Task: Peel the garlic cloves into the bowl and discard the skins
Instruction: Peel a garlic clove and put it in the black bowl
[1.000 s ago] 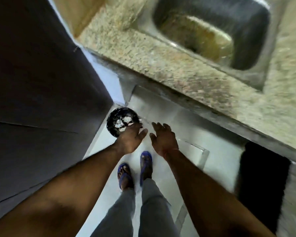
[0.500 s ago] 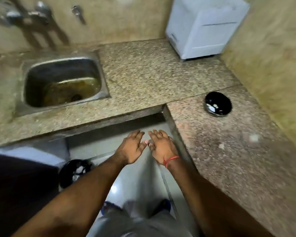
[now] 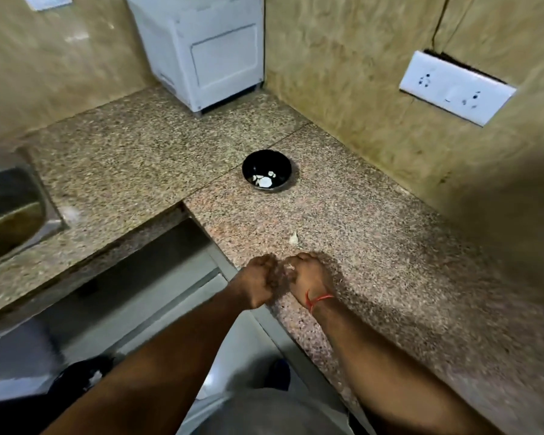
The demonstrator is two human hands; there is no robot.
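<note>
Garlic clove [image 3: 293,238]: one pale piece lies loose on the counter [image 3: 374,246], just beyond the hands; whether peeled, I can't tell.
Bowl [image 3: 267,174]: black, farther back on the counter near the corner, with a few white peeled cloves [image 3: 264,181] inside.
Left hand [image 3: 258,285]: knuckles up, fingers curled in, touching the right hand at the counter's edge.
Right hand [image 3: 310,277]: fingers curled too, something small and pale glimpsed between the two hands; blurred, so I can't say what they hold. Red thread [image 3: 318,299] on the wrist.
Bin [image 3: 79,376]: dark, on the floor at lower left, pale scraps inside.
Sink [image 3: 10,208]: steel, at far left.
White appliance [image 3: 201,51]: stands in the back corner.
Socket plate [image 3: 456,87]: on the right wall.
</note>
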